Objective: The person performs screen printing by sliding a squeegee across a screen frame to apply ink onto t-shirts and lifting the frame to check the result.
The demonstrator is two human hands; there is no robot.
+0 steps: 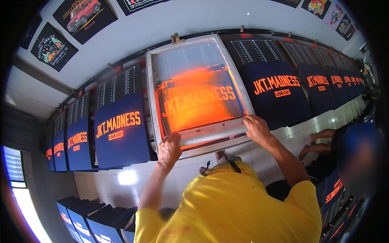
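Observation:
A screen printing frame with a pale metal rim lies over one of the printing boards in front of me. Bright orange ink covers the lower part of its mesh, and block lettering shows through. Across the near end of the mesh lies a long silver squeegee. My left hand is closed around the squeegee's left end, and my right hand grips its right end. The squeegee's blade edge is hidden from view.
Dark blue fabric panels with orange lettering lie on boards to the left and right. A rail runs behind them. Another person is at the right, near a second row of boards. More panels stand lower left.

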